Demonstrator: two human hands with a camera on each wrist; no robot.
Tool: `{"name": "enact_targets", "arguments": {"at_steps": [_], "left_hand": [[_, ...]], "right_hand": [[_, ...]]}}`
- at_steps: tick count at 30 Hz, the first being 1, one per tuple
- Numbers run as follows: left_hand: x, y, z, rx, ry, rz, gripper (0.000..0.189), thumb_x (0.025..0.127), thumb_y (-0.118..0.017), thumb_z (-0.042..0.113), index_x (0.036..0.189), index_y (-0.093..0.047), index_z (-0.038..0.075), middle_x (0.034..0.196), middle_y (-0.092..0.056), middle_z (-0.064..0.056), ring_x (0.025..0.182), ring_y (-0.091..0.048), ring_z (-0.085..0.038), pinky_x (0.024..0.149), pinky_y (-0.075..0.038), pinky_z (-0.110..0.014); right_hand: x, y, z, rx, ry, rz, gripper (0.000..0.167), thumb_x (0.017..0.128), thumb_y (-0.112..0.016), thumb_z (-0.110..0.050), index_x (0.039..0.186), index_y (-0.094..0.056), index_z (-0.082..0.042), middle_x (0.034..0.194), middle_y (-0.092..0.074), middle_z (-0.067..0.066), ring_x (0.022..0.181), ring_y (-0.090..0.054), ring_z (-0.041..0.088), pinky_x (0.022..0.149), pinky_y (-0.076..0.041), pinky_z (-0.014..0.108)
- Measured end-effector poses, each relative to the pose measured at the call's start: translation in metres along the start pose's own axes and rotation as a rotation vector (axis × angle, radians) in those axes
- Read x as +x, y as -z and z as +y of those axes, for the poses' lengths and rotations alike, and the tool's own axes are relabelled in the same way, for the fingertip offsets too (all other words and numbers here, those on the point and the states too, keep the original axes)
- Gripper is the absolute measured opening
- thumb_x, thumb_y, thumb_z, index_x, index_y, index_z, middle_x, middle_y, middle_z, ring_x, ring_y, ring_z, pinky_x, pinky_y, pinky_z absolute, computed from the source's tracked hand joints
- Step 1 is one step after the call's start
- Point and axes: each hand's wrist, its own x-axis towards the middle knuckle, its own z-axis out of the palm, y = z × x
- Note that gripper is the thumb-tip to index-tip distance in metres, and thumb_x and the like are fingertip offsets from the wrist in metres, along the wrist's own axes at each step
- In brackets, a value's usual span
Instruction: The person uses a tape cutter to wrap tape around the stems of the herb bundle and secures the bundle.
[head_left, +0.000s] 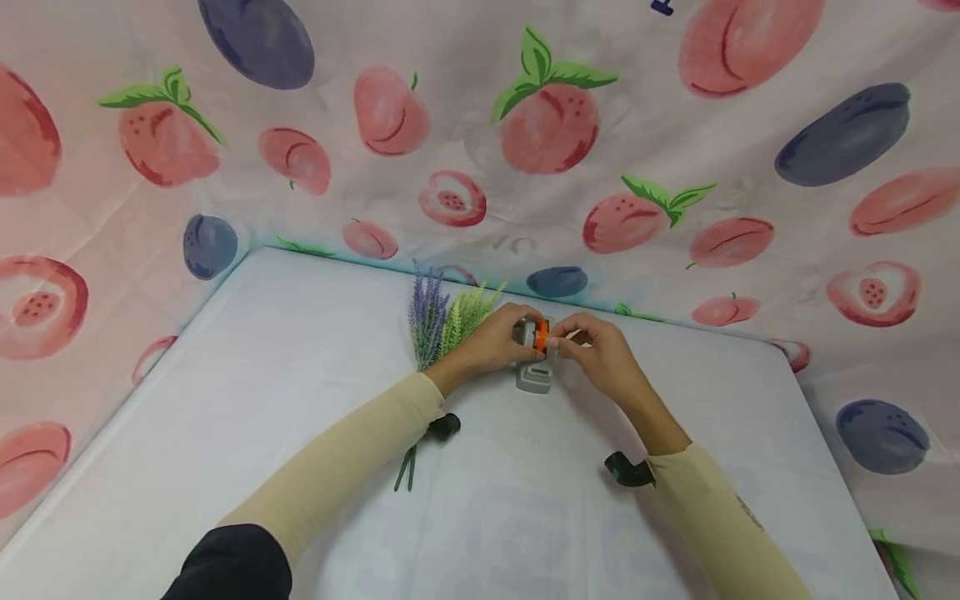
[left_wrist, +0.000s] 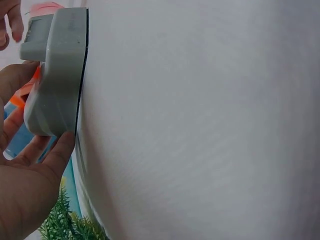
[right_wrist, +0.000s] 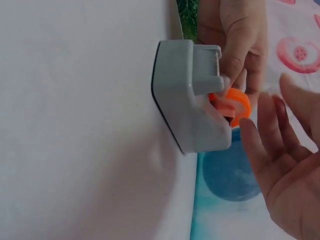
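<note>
A grey tape dispenser rests on the white table, at about 4 o'clock from the head view's centre, with an orange reel set in it. The left hand grasps the dispenser from its 10 o'clock side — fingers behind the body, thumb against the reel. The right hand is at 3 o'clock, unclenched, fingertips just beside the reel; whether they touch it I cannot tell. Purple flower sprigs and yellow-green sprigs lie towards 10 o'clock, partly behind the left arm. Beyond, at 12 o'clock, hangs a fruit-printed cloth.
</note>
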Motion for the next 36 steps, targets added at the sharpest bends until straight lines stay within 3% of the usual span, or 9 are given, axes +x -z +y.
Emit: {"name": "enact_targets", "arguments": {"at_steps": [5,9,13,18,24,28,36], "left_hand": [[0.000,0.001,0.000,-0.008,-0.003,-0.002,0.053,0.088,-0.083,0.019,0.134,-0.061,0.008,0.136,-0.058,-0.007,0.128,-0.052,-0.028,0.106,-0.045,-0.043],[0.000,0.002,0.001,-0.003,0.009,-0.002,0.054,0.088,-0.082,0.020,0.136,-0.059,0.009,0.137,-0.057,-0.007,0.127,-0.054,-0.028,0.105,-0.046,-0.042],[0.000,0.002,0.002,0.007,0.004,0.005,0.054,0.088,-0.082,0.020,0.136,-0.060,0.009,0.136,-0.058,-0.008,0.127,-0.054,-0.027,0.105,-0.046,-0.041],[0.000,0.002,0.001,0.014,-0.002,0.009,0.052,0.089,-0.081,0.022,0.135,-0.060,0.009,0.134,-0.059,-0.008,0.126,-0.054,-0.027,0.106,-0.046,-0.041],[0.001,0.002,0.001,0.011,-0.002,0.005,0.051,0.089,-0.082,0.022,0.134,-0.061,0.009,0.134,-0.058,-0.008,0.126,-0.054,-0.029,0.104,-0.046,-0.041],[0.000,0.001,0.000,0.010,0.000,0.001,0.052,0.088,-0.082,0.022,0.133,-0.061,0.009,0.135,-0.058,-0.008,0.126,-0.054,-0.030,0.104,-0.047,-0.041],[0.000,0.000,0.000,0.011,0.013,-0.007,0.053,0.087,-0.083,0.022,0.134,-0.060,0.011,0.136,-0.057,-0.008,0.126,-0.054,-0.030,0.105,-0.046,-0.042]], "right_hand": [[-0.002,0.000,0.002,0.183,-0.116,-0.060,0.025,0.101,-0.065,-0.024,0.115,-0.069,-0.003,0.115,-0.064,0.017,0.081,-0.069,0.023,0.077,-0.061,0.032],[-0.001,0.002,0.001,0.295,-0.213,-0.118,0.037,0.105,-0.058,-0.032,0.121,-0.066,0.000,0.124,-0.063,0.021,0.082,-0.072,0.019,0.078,-0.061,0.034],[-0.002,0.005,0.001,0.353,-0.262,-0.176,0.040,0.107,-0.055,-0.032,0.125,-0.066,0.002,0.127,-0.064,0.021,0.081,-0.073,0.018,0.078,-0.061,0.035],[-0.006,0.007,0.000,0.383,-0.318,-0.185,0.043,0.104,-0.059,-0.034,0.128,-0.065,0.002,0.122,-0.068,0.018,0.079,-0.074,0.017,0.078,-0.061,0.033],[-0.010,0.010,0.001,0.466,-0.338,-0.168,0.045,0.102,-0.064,-0.032,0.131,-0.064,0.003,0.116,-0.072,0.008,0.074,-0.074,0.015,0.077,-0.061,0.033],[-0.012,0.011,0.000,0.488,-0.344,-0.152,0.044,0.101,-0.065,-0.030,0.129,-0.066,0.004,0.116,-0.074,0.013,0.074,-0.074,0.016,0.077,-0.061,0.033],[-0.016,0.010,-0.002,0.421,-0.298,-0.096,0.045,0.100,-0.067,-0.029,0.128,-0.067,0.006,0.121,-0.070,0.022,0.077,-0.074,0.017,0.080,-0.060,0.032]]}}
